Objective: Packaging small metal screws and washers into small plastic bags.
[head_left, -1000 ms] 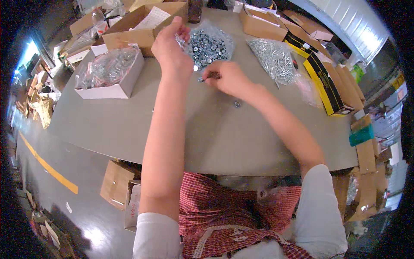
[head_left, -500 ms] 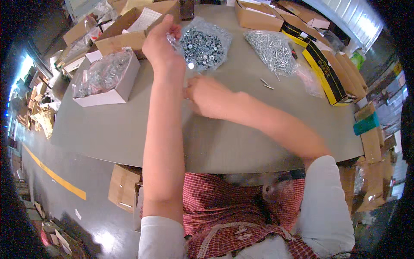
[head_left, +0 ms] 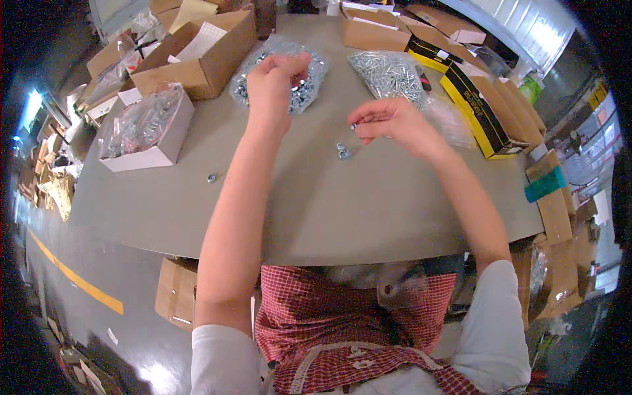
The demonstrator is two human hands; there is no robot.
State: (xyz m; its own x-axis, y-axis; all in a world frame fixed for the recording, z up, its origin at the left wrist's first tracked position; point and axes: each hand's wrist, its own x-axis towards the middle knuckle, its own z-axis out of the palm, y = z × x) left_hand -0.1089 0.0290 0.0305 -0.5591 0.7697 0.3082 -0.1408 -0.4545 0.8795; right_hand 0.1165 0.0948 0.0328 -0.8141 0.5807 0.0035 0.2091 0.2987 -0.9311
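My left hand [head_left: 273,82] is above a clear plastic bag [head_left: 317,62] of small silvery nuts at the back middle of the table. Its fingers are curled closed, and what they hold, if anything, is hidden. To the right, my right hand [head_left: 398,125] pinches a small metal nut [head_left: 353,126] between thumb and fingertips. Just below those fingertips, loose nuts [head_left: 343,152] lie on the grey table [head_left: 316,217]. Another single nut [head_left: 211,178] rests left of my left forearm. Behind my right hand is a clear bag of silvery screws [head_left: 388,72].
A white box [head_left: 141,158] holding bagged hardware stands at left, with an open cardboard box [head_left: 197,66] behind it. Right of my right hand lies a thin plastic bag [head_left: 447,118]. Black-and-yellow boxes [head_left: 480,112] and a cardboard box [head_left: 375,29] line the back right.
My right hand has swung right, away from the nut bag, and loose nuts now show on the table. My left hand has shifted from the bag's left edge to over its middle.
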